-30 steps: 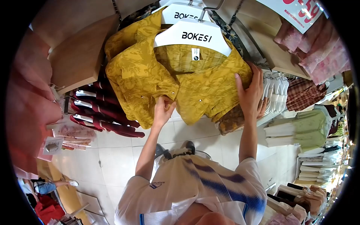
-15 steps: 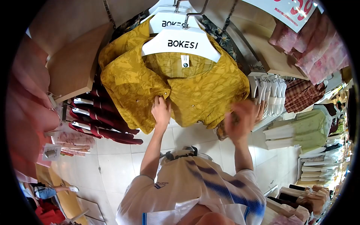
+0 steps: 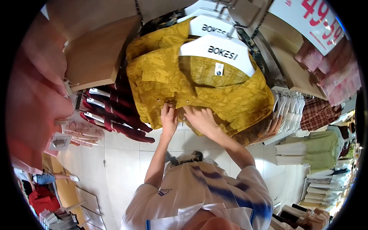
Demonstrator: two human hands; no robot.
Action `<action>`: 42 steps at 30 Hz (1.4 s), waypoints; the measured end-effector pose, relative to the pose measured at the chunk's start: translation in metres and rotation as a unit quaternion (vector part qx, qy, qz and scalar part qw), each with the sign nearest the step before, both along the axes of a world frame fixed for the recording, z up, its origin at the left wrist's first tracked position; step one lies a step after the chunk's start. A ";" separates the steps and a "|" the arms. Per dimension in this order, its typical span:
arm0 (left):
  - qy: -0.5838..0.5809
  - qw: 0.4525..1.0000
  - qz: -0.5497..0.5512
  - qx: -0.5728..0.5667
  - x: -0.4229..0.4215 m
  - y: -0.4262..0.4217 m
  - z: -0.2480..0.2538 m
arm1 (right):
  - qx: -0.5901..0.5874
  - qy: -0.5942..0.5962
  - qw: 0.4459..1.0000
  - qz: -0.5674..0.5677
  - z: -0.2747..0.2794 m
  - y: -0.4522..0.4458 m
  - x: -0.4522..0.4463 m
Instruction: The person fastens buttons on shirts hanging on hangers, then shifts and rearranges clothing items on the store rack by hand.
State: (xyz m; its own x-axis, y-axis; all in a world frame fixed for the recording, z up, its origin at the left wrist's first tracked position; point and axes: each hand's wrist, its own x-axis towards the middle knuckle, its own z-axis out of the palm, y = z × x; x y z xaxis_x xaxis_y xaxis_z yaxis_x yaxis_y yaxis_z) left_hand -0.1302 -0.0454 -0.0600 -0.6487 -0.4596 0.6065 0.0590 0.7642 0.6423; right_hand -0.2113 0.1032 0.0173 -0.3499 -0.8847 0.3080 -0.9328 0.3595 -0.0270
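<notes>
A mustard-yellow patterned shirt (image 3: 157,80) hangs on a white BOKESI hanger (image 3: 218,53), its front partly open. My left hand (image 3: 169,118) grips the front edge of the shirt near a small button, fingers pinched on the cloth. Close beside it, my right hand (image 3: 201,119) has its fingertips on the other front edge, curled against the fabric. Just what the right fingertips hold is hidden. Behind this shirt, a second white hanger (image 3: 211,27) carries another yellow garment.
Dark red garments (image 3: 119,115) hang at the left, below a wooden shelf (image 3: 101,57). Striped clothes on white hangers (image 3: 293,105) are at the right. A price sign (image 3: 310,23) hangs at the upper right. Another person's leg (image 3: 63,176) shows at lower left.
My right hand has left the shirt's right side and moved inward to the front edge beside my left hand. The left hand keeps its grip. The view has shifted, with the shirt now farther right.
</notes>
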 end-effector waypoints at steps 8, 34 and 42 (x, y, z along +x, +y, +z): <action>0.029 1.000 -0.005 0.003 0.012 -0.005 0.017 | 0.070 0.026 0.993 -0.090 0.009 -0.017 0.001; 0.011 0.994 -0.089 0.067 0.006 0.001 0.013 | 0.119 -0.033 0.991 -0.057 0.015 -0.017 -0.003; -0.032 0.984 -0.113 0.131 0.006 0.009 0.020 | 0.076 -0.120 0.990 -0.003 0.018 -0.007 0.004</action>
